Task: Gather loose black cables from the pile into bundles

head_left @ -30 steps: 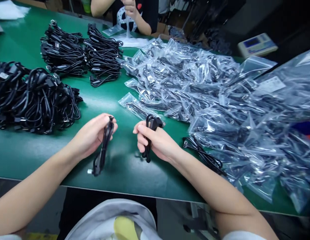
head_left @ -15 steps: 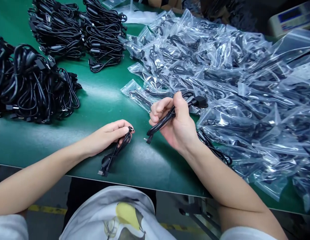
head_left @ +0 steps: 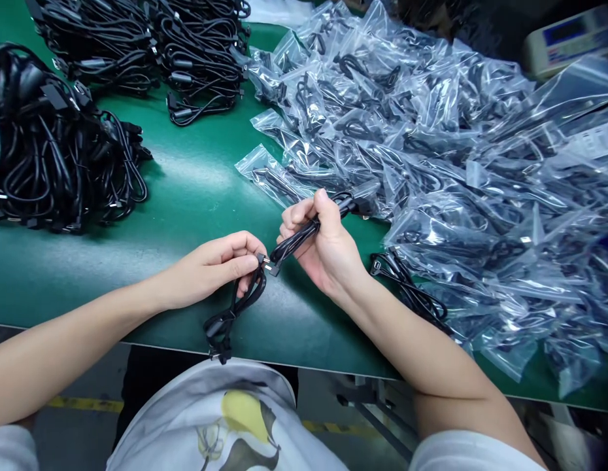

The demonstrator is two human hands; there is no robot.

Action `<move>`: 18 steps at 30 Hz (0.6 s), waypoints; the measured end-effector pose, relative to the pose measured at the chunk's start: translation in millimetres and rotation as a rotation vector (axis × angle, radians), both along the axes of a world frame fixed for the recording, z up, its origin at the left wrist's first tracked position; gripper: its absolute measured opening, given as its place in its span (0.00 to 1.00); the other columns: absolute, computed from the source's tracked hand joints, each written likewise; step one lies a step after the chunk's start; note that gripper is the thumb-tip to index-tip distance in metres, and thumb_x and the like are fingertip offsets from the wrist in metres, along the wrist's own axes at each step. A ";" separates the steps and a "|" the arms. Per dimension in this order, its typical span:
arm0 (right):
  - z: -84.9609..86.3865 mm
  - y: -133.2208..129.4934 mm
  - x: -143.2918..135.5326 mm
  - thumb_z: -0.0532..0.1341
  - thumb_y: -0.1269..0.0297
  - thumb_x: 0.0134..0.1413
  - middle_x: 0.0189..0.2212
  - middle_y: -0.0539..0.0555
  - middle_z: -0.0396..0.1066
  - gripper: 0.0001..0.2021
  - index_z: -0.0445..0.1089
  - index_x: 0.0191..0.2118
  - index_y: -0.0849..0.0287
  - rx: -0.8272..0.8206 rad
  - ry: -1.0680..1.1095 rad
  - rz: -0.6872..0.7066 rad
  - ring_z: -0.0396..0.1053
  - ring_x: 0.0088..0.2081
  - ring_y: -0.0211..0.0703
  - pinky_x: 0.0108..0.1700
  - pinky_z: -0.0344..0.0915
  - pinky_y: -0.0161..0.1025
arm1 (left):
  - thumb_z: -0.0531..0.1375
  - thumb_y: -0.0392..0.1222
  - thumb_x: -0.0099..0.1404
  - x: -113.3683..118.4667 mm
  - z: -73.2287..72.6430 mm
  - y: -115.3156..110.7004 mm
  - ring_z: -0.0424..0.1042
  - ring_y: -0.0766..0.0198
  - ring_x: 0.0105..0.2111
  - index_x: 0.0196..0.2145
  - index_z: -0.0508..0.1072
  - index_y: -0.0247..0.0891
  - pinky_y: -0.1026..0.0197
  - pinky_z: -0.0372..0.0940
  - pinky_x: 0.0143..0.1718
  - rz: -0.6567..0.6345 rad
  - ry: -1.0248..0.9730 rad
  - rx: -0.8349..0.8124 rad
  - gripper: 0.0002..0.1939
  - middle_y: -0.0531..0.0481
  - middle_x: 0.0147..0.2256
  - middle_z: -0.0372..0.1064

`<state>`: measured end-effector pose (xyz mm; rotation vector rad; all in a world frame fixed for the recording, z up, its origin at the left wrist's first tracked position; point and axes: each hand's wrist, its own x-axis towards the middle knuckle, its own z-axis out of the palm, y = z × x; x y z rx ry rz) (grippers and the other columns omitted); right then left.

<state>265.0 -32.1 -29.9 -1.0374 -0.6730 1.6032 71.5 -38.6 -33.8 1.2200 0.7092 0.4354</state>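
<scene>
Pinched between the fingers and thumb of my left hand [head_left: 225,265] is one end of a coiled black cable [head_left: 233,314], whose bundle hangs down toward the table's front edge. My right hand [head_left: 321,245] is wrapped round a second bundled black cable [head_left: 297,241], held at a slant with its far end pointing up and right. The small metal-tipped connectors of the two cables meet or nearly meet between my hands; whether they touch I cannot tell.
Loose black cables pile up on the green table [head_left: 196,190] at the left [head_left: 53,150] and back left [head_left: 201,59]. Clear bags with cables [head_left: 431,150] cover the right side. Another cable bundle [head_left: 406,288] lies beside my right forearm. A device with a display [head_left: 571,39] stands back right.
My right hand has moved left and slightly down, bringing its cable's connector to the one in my left hand. The left cable's bundle hangs lower. The view has shifted slightly.
</scene>
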 end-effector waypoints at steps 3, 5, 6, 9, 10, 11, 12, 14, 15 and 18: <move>-2.0 0.4 0.0 0.65 0.38 0.51 0.24 0.46 0.62 0.26 0.65 0.23 0.57 -0.002 -0.002 -0.008 0.59 0.24 0.32 0.27 0.63 0.32 | 0.56 0.47 0.71 1.1 0.1 0.1 0.67 0.70 0.26 0.41 0.67 0.35 0.67 0.63 0.30 -0.001 0.004 0.001 0.12 0.56 0.26 0.65; -1.4 0.4 -0.2 0.64 0.37 0.51 0.24 0.47 0.62 0.26 0.64 0.23 0.57 -0.009 -0.019 -0.006 0.59 0.24 0.33 0.27 0.63 0.32 | 0.56 0.47 0.71 1.6 0.3 -0.1 0.67 0.70 0.26 0.40 0.67 0.35 0.67 0.63 0.30 -0.004 0.010 0.000 0.11 0.56 0.27 0.65; -0.6 0.3 -0.6 0.64 0.37 0.52 0.24 0.47 0.61 0.27 0.64 0.23 0.57 -0.013 -0.030 -0.004 0.59 0.24 0.33 0.28 0.63 0.32 | 0.56 0.46 0.71 1.8 0.6 -0.3 0.67 0.71 0.26 0.40 0.67 0.35 0.67 0.63 0.30 -0.006 0.013 -0.002 0.11 0.56 0.27 0.66; 2.2 -0.7 -2.0 0.63 0.36 0.52 0.24 0.46 0.61 0.27 0.63 0.23 0.57 -0.018 -0.053 -0.006 0.59 0.24 0.33 0.28 0.63 0.32 | 0.56 0.46 0.71 2.1 1.9 -1.2 0.67 0.71 0.26 0.40 0.67 0.35 0.67 0.64 0.30 -0.022 0.013 -0.008 0.11 0.55 0.28 0.66; 3.0 -1.1 -2.4 0.63 0.36 0.53 0.24 0.46 0.60 0.27 0.63 0.23 0.57 -0.016 -0.056 -0.009 0.59 0.24 0.33 0.28 0.63 0.32 | 0.56 0.46 0.71 2.2 2.4 -1.5 0.67 0.70 0.26 0.40 0.67 0.35 0.67 0.64 0.30 -0.029 0.012 -0.008 0.11 0.55 0.28 0.66; 3.6 -1.5 -2.8 0.62 0.36 0.53 0.23 0.46 0.60 0.27 0.63 0.23 0.57 -0.015 -0.059 -0.012 0.58 0.24 0.33 0.28 0.63 0.32 | 0.56 0.46 0.70 2.3 2.8 -1.8 0.67 0.70 0.26 0.40 0.67 0.35 0.67 0.64 0.30 -0.034 0.013 -0.005 0.10 0.55 0.28 0.66; 4.1 -1.9 -3.1 0.62 0.36 0.53 0.23 0.46 0.60 0.27 0.62 0.23 0.57 -0.014 -0.061 -0.015 0.58 0.24 0.33 0.28 0.63 0.32 | 0.57 0.46 0.70 2.5 3.2 -2.0 0.67 0.70 0.26 0.40 0.67 0.35 0.66 0.64 0.30 -0.036 0.015 -0.003 0.10 0.55 0.28 0.66; 4.8 -2.6 -3.6 0.62 0.35 0.53 0.24 0.46 0.59 0.27 0.62 0.23 0.57 -0.013 -0.057 -0.018 0.58 0.24 0.32 0.28 0.62 0.32 | 0.57 0.46 0.70 2.9 3.8 -2.6 0.67 0.70 0.26 0.40 0.67 0.35 0.66 0.64 0.30 -0.038 0.025 0.001 0.10 0.55 0.28 0.66; 5.1 -2.9 -3.9 0.62 0.36 0.53 0.24 0.46 0.59 0.27 0.62 0.23 0.57 -0.010 -0.049 -0.019 0.58 0.23 0.32 0.28 0.62 0.32 | 0.57 0.46 0.70 3.2 4.1 -2.9 0.67 0.70 0.26 0.40 0.67 0.35 0.66 0.63 0.30 -0.039 0.031 0.003 0.10 0.55 0.28 0.66; 6.2 -3.3 -5.0 0.62 0.36 0.54 0.24 0.46 0.59 0.27 0.62 0.23 0.57 -0.002 -0.034 -0.025 0.57 0.23 0.32 0.27 0.62 0.32 | 0.57 0.46 0.69 4.2 5.0 -3.5 0.67 0.69 0.26 0.39 0.67 0.36 0.65 0.63 0.29 -0.060 0.039 0.004 0.10 0.55 0.27 0.66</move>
